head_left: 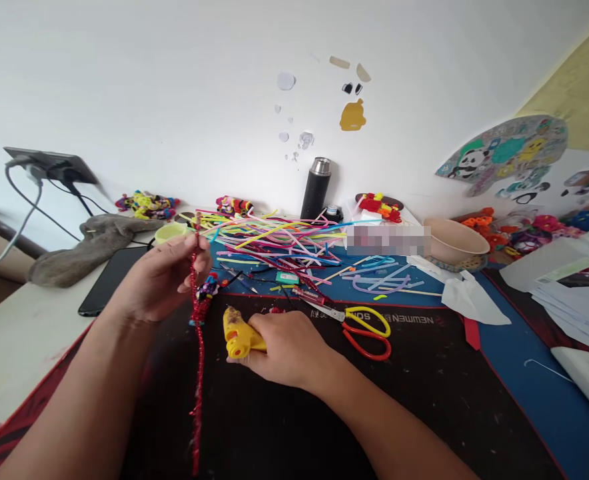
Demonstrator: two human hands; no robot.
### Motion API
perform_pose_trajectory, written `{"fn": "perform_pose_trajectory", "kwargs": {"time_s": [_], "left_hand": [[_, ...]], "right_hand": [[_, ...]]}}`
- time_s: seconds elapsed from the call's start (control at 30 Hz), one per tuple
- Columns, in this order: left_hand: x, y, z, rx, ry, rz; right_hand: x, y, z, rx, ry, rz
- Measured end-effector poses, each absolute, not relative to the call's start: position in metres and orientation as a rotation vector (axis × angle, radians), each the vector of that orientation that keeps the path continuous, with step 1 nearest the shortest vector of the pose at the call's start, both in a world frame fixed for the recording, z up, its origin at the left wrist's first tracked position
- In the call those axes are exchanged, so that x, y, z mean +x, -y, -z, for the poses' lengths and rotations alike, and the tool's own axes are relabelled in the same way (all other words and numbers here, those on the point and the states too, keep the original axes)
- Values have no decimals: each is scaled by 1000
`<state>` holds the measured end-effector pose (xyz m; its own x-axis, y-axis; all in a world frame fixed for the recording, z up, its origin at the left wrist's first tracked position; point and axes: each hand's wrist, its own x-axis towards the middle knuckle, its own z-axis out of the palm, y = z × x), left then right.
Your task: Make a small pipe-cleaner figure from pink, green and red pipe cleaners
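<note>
My left hand [162,277] pinches a red tinsel pipe cleaner [199,373] between thumb and fingers near its upper end. The long stem hangs nearly straight down over the black mat. Low over the mat, my right hand [289,350] is closed round a yellow glue gun [244,337], whose stained tip end points away to the left; its handle is mostly hidden by the fingers. Behind the hanging stem lies a small red and blue pipe-cleaner figure [205,297]. Scissors [359,327] with one yellow and one red handle rest just beyond my right hand.
A heap of coloured pipe cleaners [274,233] spreads across the back of the desk. Behind it stands a black flask [317,187]. A beige bowl [454,240] and crumpled tissue [474,300] are at right. A dark tablet-like device [109,283] lies at left.
</note>
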<state>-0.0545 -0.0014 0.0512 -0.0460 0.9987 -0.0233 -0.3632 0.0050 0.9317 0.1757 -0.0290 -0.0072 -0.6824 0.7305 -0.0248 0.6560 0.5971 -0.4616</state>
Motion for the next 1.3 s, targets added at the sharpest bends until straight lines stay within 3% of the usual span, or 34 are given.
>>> {"fn": "perform_pose_trajectory", "kwargs": {"time_s": [0.4, 0.83, 1.3], "left_hand": [[-43, 0, -41, 923, -997, -1236], [-7, 6, -21, 986, -905, -1123], [5, 12, -10, 990, -797, -1035]], "right_hand": [[186, 28, 0, -830, 2731, -870], [189, 17, 3, -883, 1568, -1688], [191, 14, 0, -713, 1349, -1925]]}}
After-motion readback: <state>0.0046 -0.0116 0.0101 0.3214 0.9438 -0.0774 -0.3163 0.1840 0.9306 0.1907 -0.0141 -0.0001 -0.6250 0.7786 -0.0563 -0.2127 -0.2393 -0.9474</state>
